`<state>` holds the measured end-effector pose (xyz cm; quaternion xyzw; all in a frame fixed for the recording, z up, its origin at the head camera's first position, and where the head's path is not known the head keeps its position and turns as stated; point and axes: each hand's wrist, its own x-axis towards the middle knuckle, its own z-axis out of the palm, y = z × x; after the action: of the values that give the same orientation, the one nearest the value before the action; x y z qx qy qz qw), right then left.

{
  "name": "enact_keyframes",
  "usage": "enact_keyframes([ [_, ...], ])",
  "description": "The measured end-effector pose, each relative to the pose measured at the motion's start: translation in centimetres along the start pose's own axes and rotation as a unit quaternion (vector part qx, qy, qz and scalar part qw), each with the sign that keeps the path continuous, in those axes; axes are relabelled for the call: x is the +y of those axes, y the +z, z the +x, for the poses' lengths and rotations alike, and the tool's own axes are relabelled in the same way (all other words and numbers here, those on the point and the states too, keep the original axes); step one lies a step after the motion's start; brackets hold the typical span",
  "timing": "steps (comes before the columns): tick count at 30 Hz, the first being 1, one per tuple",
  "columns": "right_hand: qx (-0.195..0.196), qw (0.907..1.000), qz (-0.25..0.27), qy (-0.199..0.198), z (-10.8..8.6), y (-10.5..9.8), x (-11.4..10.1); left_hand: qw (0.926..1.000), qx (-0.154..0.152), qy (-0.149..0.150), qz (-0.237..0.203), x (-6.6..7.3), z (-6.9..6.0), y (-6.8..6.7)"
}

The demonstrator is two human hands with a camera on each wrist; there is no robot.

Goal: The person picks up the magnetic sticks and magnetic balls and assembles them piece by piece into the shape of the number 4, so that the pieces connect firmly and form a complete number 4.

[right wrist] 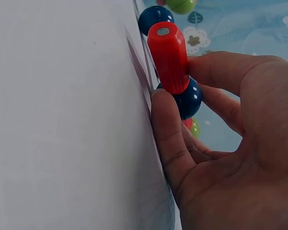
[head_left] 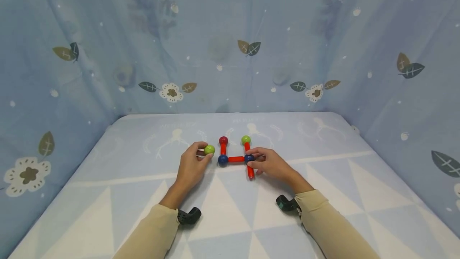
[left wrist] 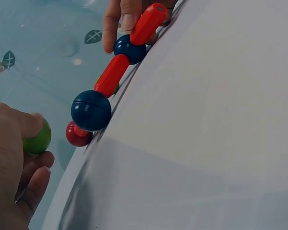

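Between the thumb and fingers of my left hand (head_left: pixel 192 166) a loose green ball (head_left: pixel 209 149) is pinched, just left of a joined ball-and-rod figure. That figure lies on the table: a left blue ball (head_left: pixel 223 160), a red rod (head_left: pixel 236 159) running across to a right blue ball (head_left: pixel 248 158), and rods going back to a red ball (head_left: pixel 223 140) and another green ball (head_left: pixel 246 139). My right hand (head_left: pixel 270 165) grips the right blue ball. From that ball a red rod (right wrist: pixel 169 57) points toward me, its free end showing a round metal spot.
A white and pale blue patterned cloth (head_left: pixel 223 203) covers the table. Blue curtains (head_left: pixel 215 43) with leaf and flower prints stand behind and at both sides. Dark wrist devices (head_left: pixel 189 216) are strapped at both sleeves.
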<state>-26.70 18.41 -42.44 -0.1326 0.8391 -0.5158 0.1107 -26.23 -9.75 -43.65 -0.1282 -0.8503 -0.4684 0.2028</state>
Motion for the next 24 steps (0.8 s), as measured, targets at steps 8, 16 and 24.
enact_keyframes([
  [8,0.004,1.0000,-0.002,-0.003,-0.2,0.1,-0.2,0.9999,-0.003,0.001,-0.011,0.9,-0.5,0.1],
  [16,0.006,0.9999,-0.008,-0.011,-0.3,0.0,-0.4,0.9977,-0.029,0.052,-0.033,1.7,-0.9,0.7],
  [24,0.000,0.9996,-0.007,-0.028,-0.1,0.0,-0.1,0.9893,-0.119,0.023,-0.081,3.4,-1.7,1.3],
])
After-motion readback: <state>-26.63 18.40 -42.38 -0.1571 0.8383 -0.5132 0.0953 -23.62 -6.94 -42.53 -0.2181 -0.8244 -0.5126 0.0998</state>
